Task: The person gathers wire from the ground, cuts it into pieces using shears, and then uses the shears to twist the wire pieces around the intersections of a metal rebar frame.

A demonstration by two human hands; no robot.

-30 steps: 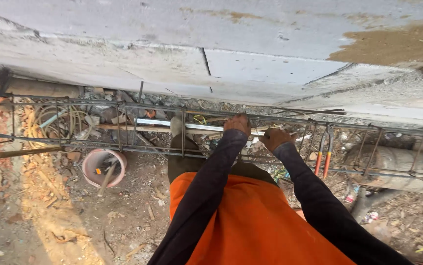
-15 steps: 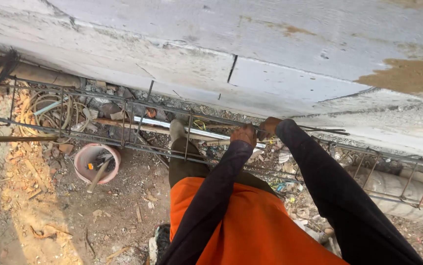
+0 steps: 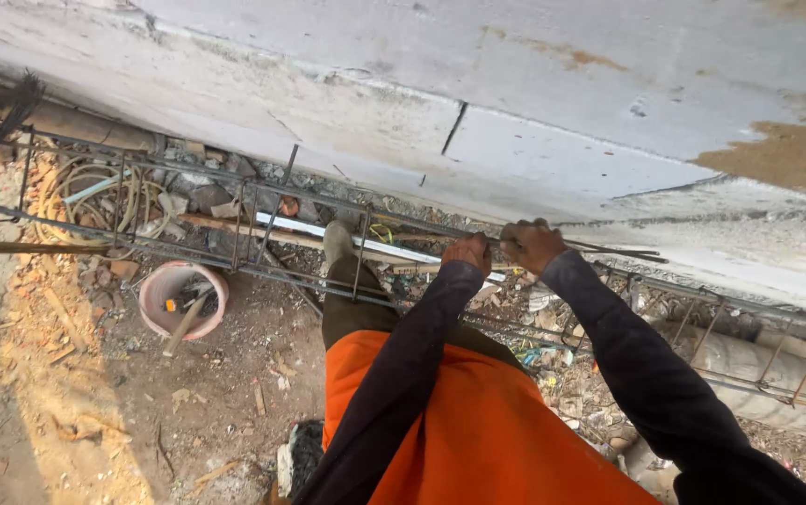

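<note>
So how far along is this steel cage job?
Done: the rebar cage on the left stands formed, stirrups spaced along its bars. In hand: the left hand and right hand grip a top bar. Left: I cannot tell which joints on the right stretch are tied.

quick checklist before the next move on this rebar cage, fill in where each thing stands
1. Left hand on the rebar cage: ok, it rests on a top bar.
2. Right hand grip: ok, fingers curl over a top bar.
3. Tool or tie wire in either hand: cannot tell, the hands hide it.
4. Footing: ok, one boot is planted inside the cage.
5. Ground nearby: not ok, wood scraps and debris lie around the bucket.
6. Room behind the cage: not ok, the concrete wall stands close.
</note>
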